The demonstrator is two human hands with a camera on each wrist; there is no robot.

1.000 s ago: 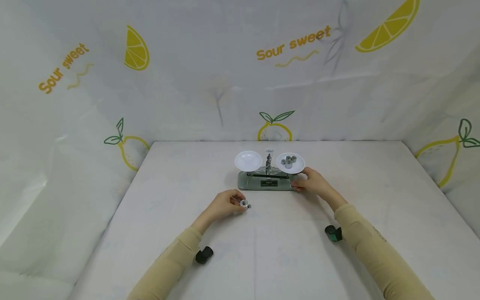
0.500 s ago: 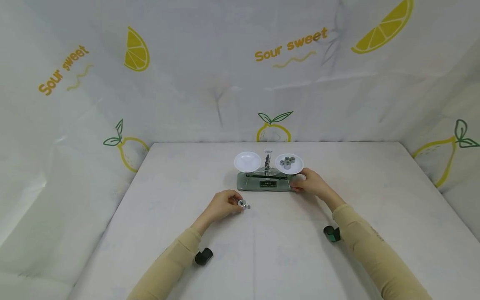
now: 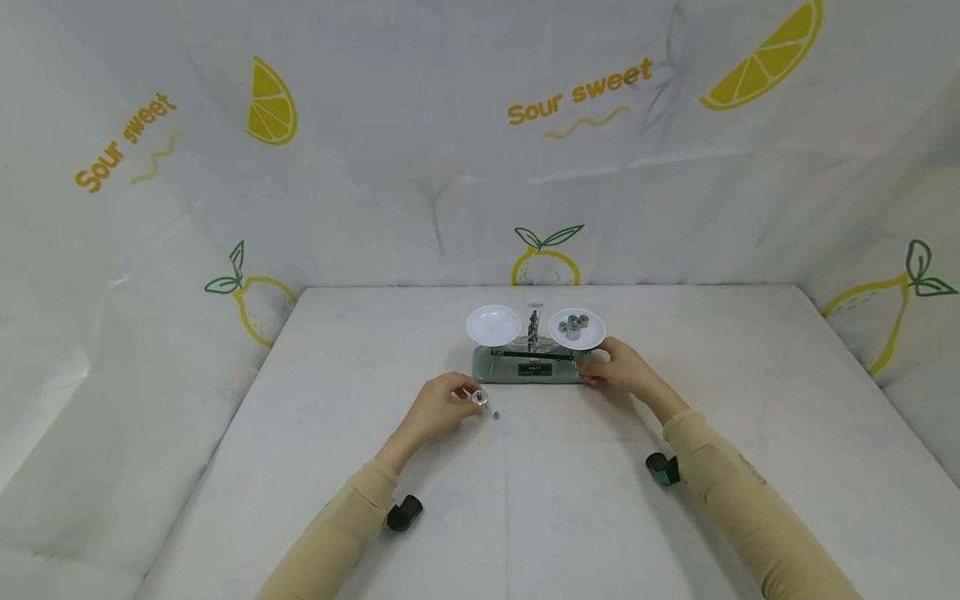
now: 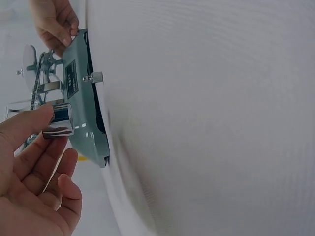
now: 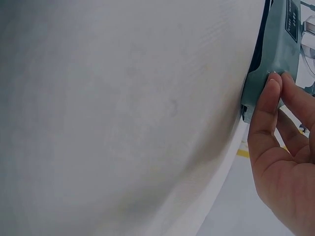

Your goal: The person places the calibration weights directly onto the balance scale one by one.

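Observation:
My left hand point(image 3: 438, 404) pinches a shiny cylindrical metal weight point(image 4: 60, 120) between thumb and fingers, in front of the balance scale. A smaller knobbed weight point(image 3: 496, 415) stands on the table just beside it. The green-based balance scale point(image 3: 491, 367) sits toward the back of the table. Its left pan point(image 3: 492, 325) is bare, while several small weights point(image 3: 573, 332) rest in its white right pan point(image 3: 596, 336). At the right end of the base, my right hand point(image 5: 283, 147) grips the corner with thumb and fingertips; what lies right under the fingertips is hidden.
The white-covered table point(image 3: 570, 500) ends at a white backdrop point(image 3: 375, 167) printed with lemons. Black devices, one on the left wrist point(image 3: 405, 512) and one on the right wrist point(image 3: 663, 468), hang beneath the forearms.
My left hand has shifted slightly up and left with the metal weight, leaving a wider gap to the small weight on the table. The right hand keeps its place on the scale.

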